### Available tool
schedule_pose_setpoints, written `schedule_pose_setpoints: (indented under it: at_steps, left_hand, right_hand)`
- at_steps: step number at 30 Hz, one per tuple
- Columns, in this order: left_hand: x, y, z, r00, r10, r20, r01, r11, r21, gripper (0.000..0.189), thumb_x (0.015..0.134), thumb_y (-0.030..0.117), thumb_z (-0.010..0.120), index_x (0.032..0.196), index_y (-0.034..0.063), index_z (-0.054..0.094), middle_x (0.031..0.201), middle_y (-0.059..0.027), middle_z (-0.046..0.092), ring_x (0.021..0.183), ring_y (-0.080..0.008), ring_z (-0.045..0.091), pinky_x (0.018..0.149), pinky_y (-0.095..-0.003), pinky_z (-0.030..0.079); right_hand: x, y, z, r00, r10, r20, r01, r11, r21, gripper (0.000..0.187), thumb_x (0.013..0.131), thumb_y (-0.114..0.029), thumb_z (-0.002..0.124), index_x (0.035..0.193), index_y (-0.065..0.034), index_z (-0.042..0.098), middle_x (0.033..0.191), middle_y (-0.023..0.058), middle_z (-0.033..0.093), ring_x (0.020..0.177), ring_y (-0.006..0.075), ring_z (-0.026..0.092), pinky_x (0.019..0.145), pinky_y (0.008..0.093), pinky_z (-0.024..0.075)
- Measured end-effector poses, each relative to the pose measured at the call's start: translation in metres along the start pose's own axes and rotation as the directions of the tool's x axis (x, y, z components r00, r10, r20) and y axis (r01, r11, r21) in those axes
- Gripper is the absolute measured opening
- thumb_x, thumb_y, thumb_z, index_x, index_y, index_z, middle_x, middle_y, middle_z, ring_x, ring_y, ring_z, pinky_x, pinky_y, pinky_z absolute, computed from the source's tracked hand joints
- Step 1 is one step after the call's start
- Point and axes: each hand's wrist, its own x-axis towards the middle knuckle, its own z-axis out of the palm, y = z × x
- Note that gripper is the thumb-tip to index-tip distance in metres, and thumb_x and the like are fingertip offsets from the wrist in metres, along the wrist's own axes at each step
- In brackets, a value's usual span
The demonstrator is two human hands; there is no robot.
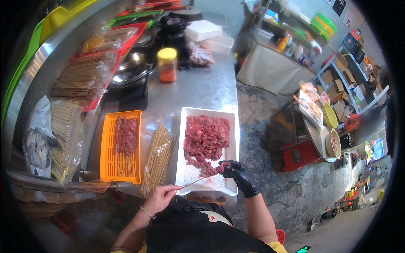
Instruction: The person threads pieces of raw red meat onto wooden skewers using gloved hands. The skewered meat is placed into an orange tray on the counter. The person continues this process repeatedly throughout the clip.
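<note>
My bare left hand (161, 196) pinches the lower end of a thin wooden skewer (193, 182) over the front left corner of a white tray (236, 151). The skewer slants up to the right, and meat is on its far end. In a black glove, my right hand (239, 177) holds a piece of raw red meat (221, 168) at the skewer's tip. A heap of sliced raw meat (207, 136) fills the tray's far part. Left of the tray lies a bundle of bare skewers (158, 155) in clear plastic. Beyond that, an orange slotted basket (107, 147) holds several meat skewers (126, 136).
Bagged skewers (84, 76) lie in red trays along the left. A metal bowl (131, 71), a yellow-lidded jar (167, 64) and a white foam box (203, 30) stand farther back on the steel table (202, 91). A red stool (299, 158) stands on the floor at right.
</note>
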Motion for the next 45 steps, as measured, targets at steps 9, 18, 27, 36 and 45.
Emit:
schedule_pose_setpoints:
  at_steps: [9, 18, 27, 36, 45]
  left_hand:
    - [0.002, -0.008, 0.002, 0.994, 0.095, -0.061, -0.093, 0.995, 0.031, 0.022, 0.091, 0.009, 0.059, 0.110, 0.0053, 0.070, 0.088, -0.0127, 0.071, 0.073, -0.0156, 0.066, 0.066, -0.0277, 0.050]
    - [-0.002, 0.000, -0.003, 0.991, 0.086, -0.107, -0.070, 0.987, 0.144, 0.020, 0.089, 0.012, 0.061, 0.107, 0.0088, 0.071, 0.084, -0.0157, 0.069, 0.071, -0.0259, 0.067, 0.063, -0.0320, 0.049]
    - [-0.005, 0.021, 0.009, 0.983, 0.100, -0.152, -0.045, 0.943, 0.329, 0.020, 0.090, 0.008, 0.058, 0.105, 0.0052, 0.071, 0.085, -0.0139, 0.071, 0.071, -0.0191, 0.067, 0.065, -0.0296, 0.050]
    - [-0.001, 0.003, -0.005, 1.000, 0.018, -0.020, -0.017, 0.999, 0.032, 0.022, 0.090, 0.008, 0.059, 0.109, 0.0062, 0.071, 0.094, -0.0134, 0.072, 0.082, -0.0194, 0.069, 0.072, -0.0286, 0.052]
    - [-0.002, 0.006, 0.012, 0.987, 0.116, -0.115, -0.109, 0.992, 0.064, 0.022, 0.090, 0.008, 0.059, 0.109, 0.0064, 0.070, 0.093, -0.0152, 0.071, 0.079, -0.0222, 0.069, 0.070, -0.0287, 0.052]
  right_hand:
    - [0.002, 0.010, 0.006, 1.000, -0.026, -0.011, 0.027, 0.995, 0.100, 0.025, 0.088, -0.009, 0.061, 0.110, 0.0012, 0.065, 0.094, 0.0095, 0.069, 0.084, 0.0173, 0.067, 0.078, 0.0310, 0.0540]
    - [0.010, 0.011, -0.005, 0.992, -0.117, -0.042, 0.113, 0.989, -0.100, 0.023, 0.091, -0.013, 0.064, 0.109, 0.0011, 0.067, 0.092, 0.0074, 0.070, 0.080, 0.0147, 0.066, 0.074, 0.0289, 0.0524]
    - [0.009, 0.022, 0.015, 0.943, -0.302, -0.142, 0.253, 0.924, -0.286, 0.018, 0.089, -0.012, 0.067, 0.105, -0.0025, 0.071, 0.085, 0.0040, 0.071, 0.071, 0.0080, 0.061, 0.065, 0.0246, 0.0498]
    - [0.004, 0.026, 0.003, 1.000, -0.015, -0.027, 0.019, 0.992, 0.125, 0.013, 0.094, -0.008, 0.056, 0.102, -0.0036, 0.064, 0.080, -0.0005, 0.059, 0.071, 0.0084, 0.053, 0.062, 0.0241, 0.0444]
    - [0.001, 0.039, 0.008, 0.994, -0.103, 0.021, 0.102, 0.994, 0.048, 0.021, 0.093, -0.019, 0.059, 0.106, -0.0036, 0.065, 0.094, 0.0036, 0.066, 0.084, 0.0128, 0.061, 0.076, 0.0252, 0.0487]
